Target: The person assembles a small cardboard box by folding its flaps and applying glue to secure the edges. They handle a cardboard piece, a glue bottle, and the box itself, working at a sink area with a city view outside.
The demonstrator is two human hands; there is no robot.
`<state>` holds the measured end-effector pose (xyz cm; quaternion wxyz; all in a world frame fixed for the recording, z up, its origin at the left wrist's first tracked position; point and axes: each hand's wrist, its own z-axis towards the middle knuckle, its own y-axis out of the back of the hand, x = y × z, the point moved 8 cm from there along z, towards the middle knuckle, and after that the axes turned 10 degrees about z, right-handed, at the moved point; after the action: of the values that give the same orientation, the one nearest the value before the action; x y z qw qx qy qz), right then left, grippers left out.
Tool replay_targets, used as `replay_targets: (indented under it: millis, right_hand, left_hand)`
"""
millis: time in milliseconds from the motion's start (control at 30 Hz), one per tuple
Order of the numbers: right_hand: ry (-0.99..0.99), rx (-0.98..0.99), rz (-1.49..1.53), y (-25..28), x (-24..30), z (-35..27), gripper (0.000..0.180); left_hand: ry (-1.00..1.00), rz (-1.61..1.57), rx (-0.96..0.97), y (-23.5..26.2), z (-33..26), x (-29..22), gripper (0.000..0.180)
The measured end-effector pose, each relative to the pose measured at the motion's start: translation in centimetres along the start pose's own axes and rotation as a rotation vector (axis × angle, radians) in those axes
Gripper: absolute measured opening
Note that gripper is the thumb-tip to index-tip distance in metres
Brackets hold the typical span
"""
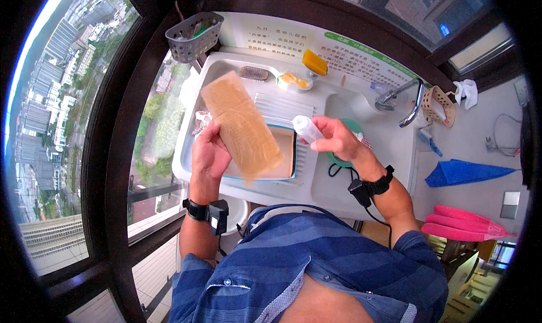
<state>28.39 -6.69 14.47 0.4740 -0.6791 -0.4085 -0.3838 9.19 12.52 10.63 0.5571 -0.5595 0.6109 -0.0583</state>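
My left hand (210,153) grips a flat, tan, slightly see-through rectangular sheet (243,128) by its left edge; whether it is paper or film I cannot tell. The sheet is held tilted above the ribbed drainboard of the white sink (195,91). In my right hand (339,139) is a small whitish translucent bottle (306,129), its round end pointing at the sheet but apart from it. Below the sheet lies a shallow open box (287,145) with a blue edge, partly covered by it. A green bowl (351,125) stands in the basin behind my right hand.
Along the sink's back are a brush (254,73), a dish with yellow pieces (294,81) and a yellow sponge-like block (314,62). The faucet (418,105) rises at right. A grey basket (195,39) hangs upper left; blue (460,173) and pink (460,223) cloths are at right.
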Motion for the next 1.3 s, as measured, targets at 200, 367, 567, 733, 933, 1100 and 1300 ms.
replay_targets:
  millis: [200, 367, 567, 733, 933, 1100, 1300]
  right_hand:
    - [0.041, -0.087, 0.126, 0.5, -1.6, -2.5, 0.047]
    - [0.020, -0.175, 0.186, 2.4, -3.3, -5.2, 0.047]
    - [0.097, -0.359, 0.217, 5.7, -3.6, -5.5, 0.044]
    - [0.230, -0.443, -0.231, 9.8, -2.9, -1.4, 0.041]
    - [0.344, -0.501, -0.461, 11.5, -1.3, 9.2, 0.033]
    - [0.243, -0.659, -0.703, 13.9, -1.0, 19.8, 0.038]
    - [0.384, -0.842, -0.719, 17.5, -3.8, 27.3, 0.042]
  left_hand:
    - [-0.054, -0.010, -0.016, 2.9, 4.6, -0.9, 0.037]
    - [-0.058, -0.034, -0.156, 8.0, 10.4, -0.7, 0.043]
    - [-0.095, -0.019, -0.084, 8.5, 14.0, -0.6, 0.037]
    - [-0.100, 0.155, -0.109, 8.3, 13.7, 0.1, 0.035]
    - [-0.068, 0.098, -0.134, 8.4, 11.1, 0.7, 0.041]
    - [-0.079, 0.016, -0.160, 9.2, 8.9, 0.5, 0.048]
    - [-0.070, -0.022, -0.287, 9.0, 6.3, -0.5, 0.050]
